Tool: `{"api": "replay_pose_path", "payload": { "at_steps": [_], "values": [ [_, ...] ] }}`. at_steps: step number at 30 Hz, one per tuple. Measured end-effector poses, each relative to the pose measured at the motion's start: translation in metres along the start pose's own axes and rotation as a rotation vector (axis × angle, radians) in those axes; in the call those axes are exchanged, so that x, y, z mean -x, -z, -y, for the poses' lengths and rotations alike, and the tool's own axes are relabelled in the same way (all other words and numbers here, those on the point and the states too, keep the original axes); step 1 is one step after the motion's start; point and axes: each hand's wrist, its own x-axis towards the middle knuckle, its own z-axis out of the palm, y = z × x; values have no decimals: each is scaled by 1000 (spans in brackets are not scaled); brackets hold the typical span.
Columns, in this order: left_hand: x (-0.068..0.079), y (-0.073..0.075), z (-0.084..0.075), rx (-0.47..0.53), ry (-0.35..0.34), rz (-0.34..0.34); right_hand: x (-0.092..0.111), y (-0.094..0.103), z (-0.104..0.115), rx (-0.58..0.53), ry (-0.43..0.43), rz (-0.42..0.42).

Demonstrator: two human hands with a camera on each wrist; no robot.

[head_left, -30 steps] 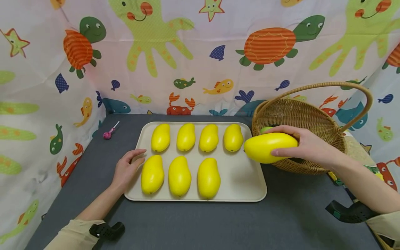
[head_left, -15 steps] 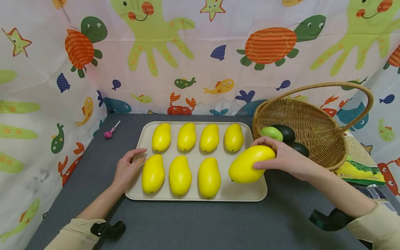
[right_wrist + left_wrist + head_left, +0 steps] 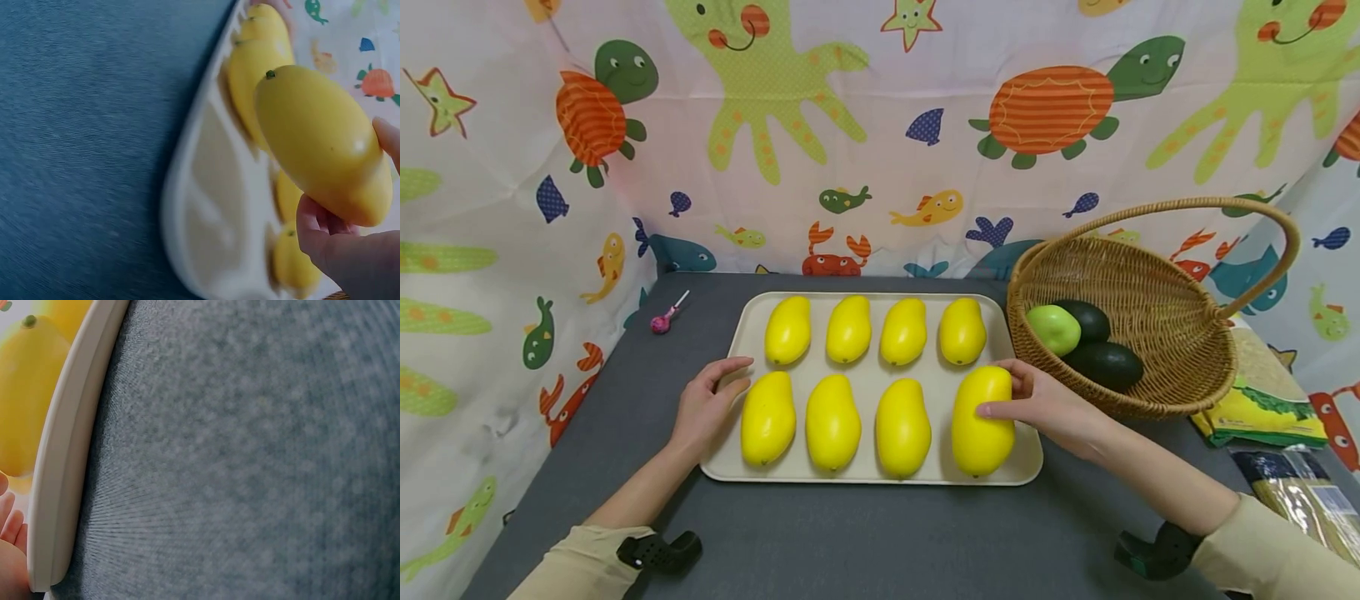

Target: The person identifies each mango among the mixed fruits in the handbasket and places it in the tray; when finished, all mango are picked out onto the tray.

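Note:
Yellow mangoes lie in two rows on a cream tray. My right hand holds one mango at the front right corner of the tray, thumb on its near side and fingers on the far side. In the right wrist view this held mango looks raised above the tray surface. At the tray's left edge, my left hand rests with loosely bent fingers beside the front left mango. Only part of the left hand shows in the left wrist view, at the tray's rim.
A wicker basket tilts toward me on the right, with a green apple and dark avocados inside. Beside it are a yellow-green packet and a clear bag. A wrapped lollipop lies at the back left.
My right hand has carried the mango from in front of the basket left and down to the tray's front right corner, turning it lengthwise. The left hand stays put.

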Motion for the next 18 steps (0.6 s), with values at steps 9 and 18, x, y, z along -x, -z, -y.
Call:
{"api": "replay_pose_path", "payload": {
  "at_steps": [9,18],
  "values": [
    [1,0,0,1,-1,1,-13,-7,-23,-62,-53,-28],
    [1,0,1,1,-1,1,-23,-8,-32,-64,-90,-60]
  ]
}}
